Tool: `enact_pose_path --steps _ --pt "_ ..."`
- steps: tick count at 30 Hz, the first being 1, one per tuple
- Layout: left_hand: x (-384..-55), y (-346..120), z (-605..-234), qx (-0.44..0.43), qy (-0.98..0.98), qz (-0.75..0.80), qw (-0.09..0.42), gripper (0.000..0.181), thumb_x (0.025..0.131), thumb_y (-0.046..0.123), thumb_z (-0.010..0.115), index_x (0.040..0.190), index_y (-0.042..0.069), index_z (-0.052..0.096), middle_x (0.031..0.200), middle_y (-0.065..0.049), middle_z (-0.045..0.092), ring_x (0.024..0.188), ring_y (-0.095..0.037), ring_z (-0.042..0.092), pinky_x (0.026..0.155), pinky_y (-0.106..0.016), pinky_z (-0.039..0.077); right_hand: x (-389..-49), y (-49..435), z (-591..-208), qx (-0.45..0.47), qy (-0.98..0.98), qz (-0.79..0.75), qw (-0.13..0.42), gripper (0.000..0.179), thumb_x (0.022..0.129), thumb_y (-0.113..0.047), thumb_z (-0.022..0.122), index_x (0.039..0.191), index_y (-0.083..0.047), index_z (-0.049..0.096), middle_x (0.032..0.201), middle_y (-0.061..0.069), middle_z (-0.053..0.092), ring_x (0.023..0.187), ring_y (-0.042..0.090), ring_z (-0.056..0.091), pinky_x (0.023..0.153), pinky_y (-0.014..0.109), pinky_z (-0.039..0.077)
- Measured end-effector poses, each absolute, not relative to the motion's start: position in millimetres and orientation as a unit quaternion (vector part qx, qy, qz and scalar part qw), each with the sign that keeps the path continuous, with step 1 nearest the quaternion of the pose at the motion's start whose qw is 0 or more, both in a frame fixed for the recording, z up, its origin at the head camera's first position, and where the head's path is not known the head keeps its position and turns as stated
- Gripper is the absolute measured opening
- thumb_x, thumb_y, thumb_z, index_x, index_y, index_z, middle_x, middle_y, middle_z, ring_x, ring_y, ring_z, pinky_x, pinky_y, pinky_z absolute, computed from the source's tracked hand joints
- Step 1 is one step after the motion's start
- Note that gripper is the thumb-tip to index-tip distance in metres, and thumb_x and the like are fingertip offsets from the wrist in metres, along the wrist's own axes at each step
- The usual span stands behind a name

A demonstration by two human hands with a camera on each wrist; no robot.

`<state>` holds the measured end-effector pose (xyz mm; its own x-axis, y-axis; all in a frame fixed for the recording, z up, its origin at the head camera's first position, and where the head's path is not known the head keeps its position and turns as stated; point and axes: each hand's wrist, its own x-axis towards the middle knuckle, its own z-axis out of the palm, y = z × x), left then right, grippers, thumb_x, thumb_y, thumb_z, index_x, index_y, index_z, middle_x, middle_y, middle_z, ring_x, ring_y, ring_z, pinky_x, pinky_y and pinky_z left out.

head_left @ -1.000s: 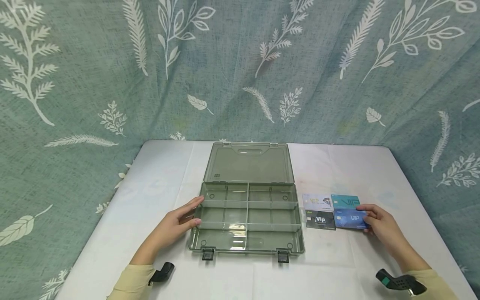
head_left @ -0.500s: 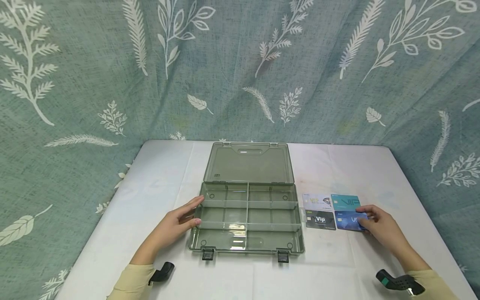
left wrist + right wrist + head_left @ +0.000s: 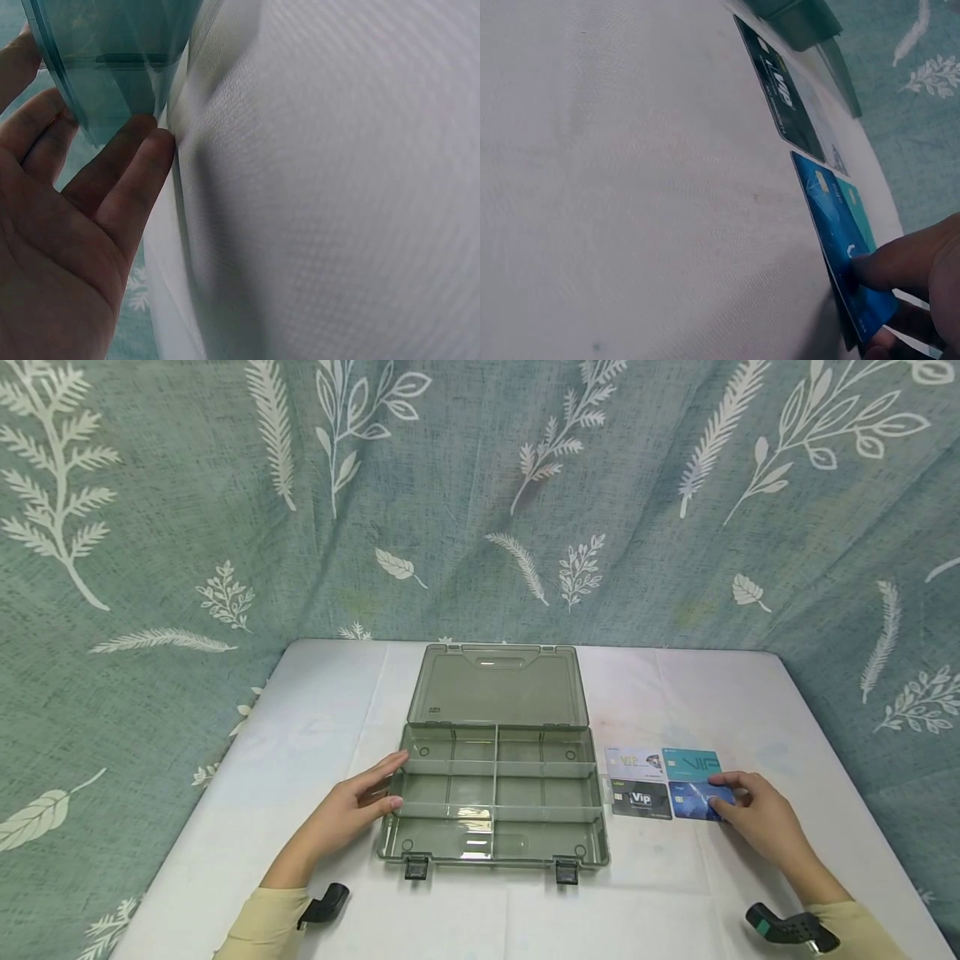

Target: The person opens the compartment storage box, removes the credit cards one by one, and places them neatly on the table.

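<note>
In the head view, a translucent green compartment box (image 3: 450, 789) lies with its lid (image 3: 498, 689) folded back. My left hand (image 3: 348, 806) rests against the box's left wall, fingertips touching it; the left wrist view shows those fingers nearly straight along the side. Right of the box lie a white VIP card (image 3: 630, 763), a black Vip card (image 3: 639, 800) and a teal VIP card (image 3: 688, 763). My right hand (image 3: 761, 814) pinches the right end of a blue card (image 3: 688, 800), thumb on top. In the right wrist view the blue card (image 3: 832, 217) is slightly raised at that end.
Two dark latches (image 3: 416, 867) hang open at the box's front edge. A white cloth covers the table (image 3: 510, 914). A teal leaf-patterned curtain (image 3: 480, 527) stands behind and at the sides.
My right thumb has slid left across the blue card, covering more of its lettering. The card shifted slightly between the first two frames. The left hand and the box have stayed in place.
</note>
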<state>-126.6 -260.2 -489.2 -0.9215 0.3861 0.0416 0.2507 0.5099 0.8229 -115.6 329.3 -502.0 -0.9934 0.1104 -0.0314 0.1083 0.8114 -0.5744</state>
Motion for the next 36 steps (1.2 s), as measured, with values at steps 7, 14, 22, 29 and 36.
enact_pose_path --steps 7,14,22,29,36 --pt "-127 -260 -490 0.18 0.869 0.455 0.074 0.067 0.097 0.029 0.07 0.157 0.018 0.041 0.165 -0.008 0.03 0.139 -0.036 0.048 0.114 -0.045 0.041 -114 327 -508 -0.066 -0.953 0.293 0.038 0.031 0.089 -0.007 0.076 0.117 0.004 0.067 0.122 0.027 0.051 0.087 0.03 0.052 0.058 0.022 0.04" --pt "-127 -260 -490 0.178 0.869 0.456 0.073 0.067 0.097 0.029 0.07 0.157 0.02 0.042 0.165 -0.008 0.029 0.14 -0.035 0.046 0.114 -0.044 0.04 -112 326 -509 -0.071 -0.951 0.298 0.041 0.032 0.091 -0.007 0.074 0.119 0.004 0.063 0.12 0.026 0.051 0.088 0.029 0.051 0.056 0.019 0.039" --pt "-125 -260 -491 0.189 0.874 0.442 0.063 0.066 0.098 0.028 0.069 0.157 0.017 0.042 0.166 -0.002 0.03 0.141 -0.03 0.045 0.113 -0.042 0.041 -108 327 -507 -0.073 -0.95 0.299 0.047 0.033 0.092 -0.009 0.073 0.12 0.005 0.062 0.118 0.026 0.054 0.09 0.03 0.054 0.057 0.019 0.042" --pt "-123 -264 -493 0.195 0.887 0.417 0.038 0.068 0.098 0.028 0.069 0.157 0.014 0.041 0.166 -0.004 0.028 0.14 -0.031 0.046 0.11 -0.04 0.045 -108 336 -501 -0.078 -0.944 0.317 0.053 0.034 0.097 -0.014 0.068 0.123 0.006 0.061 0.118 0.029 0.061 0.097 0.039 0.06 0.06 0.023 0.051" --pt "-127 -278 -486 0.153 0.92 0.36 -0.031 0.051 0.101 0.03 0.066 0.148 0.014 0.054 0.156 -0.014 0.046 0.142 -0.037 0.043 0.115 -0.056 0.039 -116 353 -496 -0.073 -0.943 0.321 0.047 0.039 0.105 -0.023 0.057 0.131 0.006 0.057 0.124 0.032 0.058 0.107 0.048 0.058 0.078 0.057 0.058"
